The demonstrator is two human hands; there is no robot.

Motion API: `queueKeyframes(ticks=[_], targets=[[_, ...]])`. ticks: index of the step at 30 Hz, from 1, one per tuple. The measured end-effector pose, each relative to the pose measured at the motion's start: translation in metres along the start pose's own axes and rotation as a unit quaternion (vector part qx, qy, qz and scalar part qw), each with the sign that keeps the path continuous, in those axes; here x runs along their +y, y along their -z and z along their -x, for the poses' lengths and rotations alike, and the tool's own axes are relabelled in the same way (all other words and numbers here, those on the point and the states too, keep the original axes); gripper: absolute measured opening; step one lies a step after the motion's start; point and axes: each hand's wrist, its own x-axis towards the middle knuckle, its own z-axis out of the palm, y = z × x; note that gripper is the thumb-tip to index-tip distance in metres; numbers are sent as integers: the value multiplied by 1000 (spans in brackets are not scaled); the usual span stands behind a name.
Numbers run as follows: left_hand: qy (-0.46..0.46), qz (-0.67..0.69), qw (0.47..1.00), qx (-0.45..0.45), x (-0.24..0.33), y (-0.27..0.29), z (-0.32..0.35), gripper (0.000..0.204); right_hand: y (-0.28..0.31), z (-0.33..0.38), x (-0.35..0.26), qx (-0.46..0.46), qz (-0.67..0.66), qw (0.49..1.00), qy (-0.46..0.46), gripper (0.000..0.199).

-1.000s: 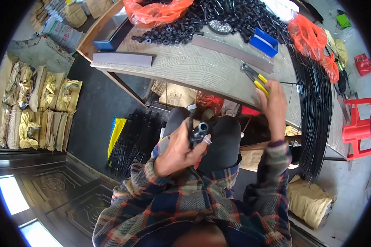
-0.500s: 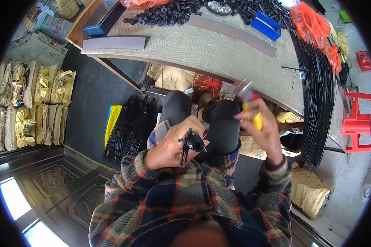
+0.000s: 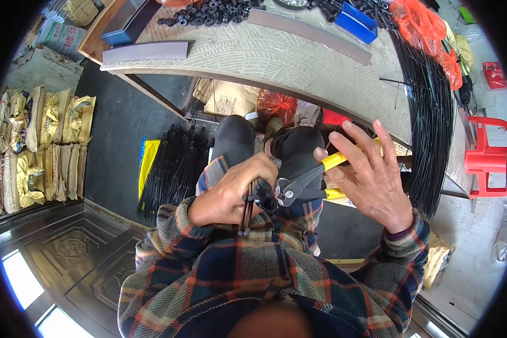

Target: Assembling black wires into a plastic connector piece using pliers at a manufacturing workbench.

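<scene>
Two hands: both were yours, raised over your lap, close together.
Left hand (image 3: 226,194): you had it clenched tight around a bundle of thin dark rods (image 3: 246,211), with a small black ring-shaped part (image 3: 265,198) at the fingertips.
Rods: they stuck out below your fist, roughly upright, over your plaid shirt (image 3: 253,270).
Right hand (image 3: 372,180): you held it spread, fingers fanned wide; the palm and thumb carried the yellow-handled pliers (image 3: 310,180). How firmly you gripped the handles could not be told.
Pliers: the metal nose pointed left and sat just beside the black ring, touching or nearly so; the jaws looked slightly parted.
Lap: your dark-trousered knees (image 3: 265,141) lay directly beyond the hands.
Workbench (image 3: 276,56): it stood past your knees, a pale patterned top curving across the view.
On the bench: a heap of small black parts (image 3: 208,11) at the far edge, a blue bin (image 3: 357,22), a long grey strip (image 3: 310,34) and a grey slab (image 3: 146,52) near the left corner.
Bench, right side: a thick sheaf of long black wires (image 3: 431,112) hung over the edge, orange bags (image 3: 428,28) above it.
Floor, left: a stack of black rods (image 3: 174,169) on a yellow sheet, tan sacks (image 3: 39,141) well apart along the wall.
Right edge: a red plastic chair (image 3: 487,158).
</scene>
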Motion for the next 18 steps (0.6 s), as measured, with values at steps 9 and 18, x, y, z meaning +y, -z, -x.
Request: queueKeyframes(ticks=[9, 18], targets=[[18, 101, 993, -64, -2, 7, -9, 37, 17, -29, 37, 56, 148, 969, 192, 16], [15, -29, 987, 155, -12, -9, -9, 26, -36, -2, -4, 147, 322, 935, -29, 39]])
